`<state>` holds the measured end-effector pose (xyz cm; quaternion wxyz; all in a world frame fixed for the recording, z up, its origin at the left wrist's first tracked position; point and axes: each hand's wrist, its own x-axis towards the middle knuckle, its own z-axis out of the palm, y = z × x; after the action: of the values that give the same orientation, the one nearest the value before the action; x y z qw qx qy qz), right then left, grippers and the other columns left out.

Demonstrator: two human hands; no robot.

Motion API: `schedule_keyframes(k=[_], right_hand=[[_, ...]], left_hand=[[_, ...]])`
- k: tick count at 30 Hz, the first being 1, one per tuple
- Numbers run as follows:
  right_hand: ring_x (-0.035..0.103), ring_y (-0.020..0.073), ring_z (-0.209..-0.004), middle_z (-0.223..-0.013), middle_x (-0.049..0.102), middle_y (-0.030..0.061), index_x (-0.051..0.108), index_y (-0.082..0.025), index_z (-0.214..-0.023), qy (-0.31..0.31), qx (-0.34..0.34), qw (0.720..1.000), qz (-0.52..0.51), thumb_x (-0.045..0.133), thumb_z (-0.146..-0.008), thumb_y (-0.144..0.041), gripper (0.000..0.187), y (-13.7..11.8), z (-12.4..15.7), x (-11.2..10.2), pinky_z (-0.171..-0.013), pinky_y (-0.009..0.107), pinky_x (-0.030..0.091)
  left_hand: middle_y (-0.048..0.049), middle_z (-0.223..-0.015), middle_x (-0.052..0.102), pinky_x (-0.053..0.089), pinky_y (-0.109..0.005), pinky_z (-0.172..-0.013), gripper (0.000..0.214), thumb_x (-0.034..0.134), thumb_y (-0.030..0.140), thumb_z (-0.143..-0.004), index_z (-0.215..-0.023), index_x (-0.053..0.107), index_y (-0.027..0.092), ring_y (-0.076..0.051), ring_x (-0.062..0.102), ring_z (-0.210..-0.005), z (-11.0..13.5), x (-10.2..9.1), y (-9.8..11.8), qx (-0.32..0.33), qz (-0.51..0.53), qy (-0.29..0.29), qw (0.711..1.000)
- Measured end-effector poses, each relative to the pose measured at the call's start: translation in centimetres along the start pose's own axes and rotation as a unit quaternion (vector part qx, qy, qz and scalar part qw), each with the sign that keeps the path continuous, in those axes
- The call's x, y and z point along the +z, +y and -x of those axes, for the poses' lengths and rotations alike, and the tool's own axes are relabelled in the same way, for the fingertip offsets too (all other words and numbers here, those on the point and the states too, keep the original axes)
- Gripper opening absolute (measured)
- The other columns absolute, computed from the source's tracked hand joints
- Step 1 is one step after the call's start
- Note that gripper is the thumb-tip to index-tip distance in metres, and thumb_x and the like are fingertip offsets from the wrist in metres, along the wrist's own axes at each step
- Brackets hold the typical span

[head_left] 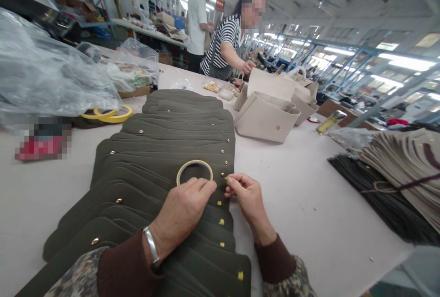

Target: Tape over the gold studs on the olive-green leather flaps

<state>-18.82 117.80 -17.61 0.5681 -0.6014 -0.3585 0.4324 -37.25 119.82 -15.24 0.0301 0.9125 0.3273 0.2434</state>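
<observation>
My left hand (184,212) is closed on a roll of yellow tape (194,162), held above overlapping dark green bag panels (147,168). To its right, the thumb and index finger of my right hand (245,194) pinch a small bit of yellow tape (226,178). That pinch is beside a gold stud (222,174) near the panels' right edge. Several studs run up that edge, and larger gold ones dot the left part. Nearer to me, yellow tape pieces (221,222) sit along the right edge. A metal bracelet (151,244) circles my left wrist.
More yellow tape rolls (117,114) lie by plastic wrapping (51,68) at left. Beige bags (266,111) stand at the back, where a person in a striped shirt (223,40) reaches toward them. At right are a bottle (330,122) and tied stacks of panels (405,168).
</observation>
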Motion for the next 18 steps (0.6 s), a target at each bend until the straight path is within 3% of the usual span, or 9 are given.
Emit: schedule_keyframes(k=[5,14,18], right_hand=[[0.058,0.0116,-0.050,-0.060,0.063,-0.0001,0.070,-0.015,-0.079,-0.013,-0.069,0.993,0.091,0.071,-0.076,-0.042,0.028,0.2,-0.4,0.1,-0.049,0.022,0.053],[0.056,0.0122,-0.050,-0.059,0.060,-0.0012,0.066,-0.018,-0.077,0.007,-0.134,0.964,0.231,0.060,-0.085,-0.036,0.021,0.2,-1.1,1.2,-0.047,0.021,0.050],[0.060,0.0143,-0.049,-0.057,0.062,-0.0039,0.060,-0.019,-0.098,0.033,-0.105,0.975,0.192,0.064,-0.082,-0.037,0.025,0.5,-1.1,1.0,-0.045,0.022,0.051]], left_hand=[[-0.0028,-0.092,0.061,0.049,-0.028,-0.068,0.014,0.049,0.010,-0.091,-0.093,0.058,0.021,-0.020,0.057,-0.086,-0.8,-0.1,-0.2,-0.053,-0.045,-0.107,0.992],[-0.0033,-0.088,0.062,0.049,-0.032,-0.069,0.015,0.049,0.009,-0.090,-0.093,0.057,0.020,-0.021,0.056,-0.084,-0.5,0.1,0.1,-0.044,-0.054,-0.138,0.988],[-0.0038,-0.088,0.062,0.048,-0.041,-0.075,0.016,0.046,0.010,-0.091,-0.093,0.057,0.020,-0.025,0.056,-0.085,-0.7,-0.2,-0.1,-0.023,-0.050,-0.144,0.988]])
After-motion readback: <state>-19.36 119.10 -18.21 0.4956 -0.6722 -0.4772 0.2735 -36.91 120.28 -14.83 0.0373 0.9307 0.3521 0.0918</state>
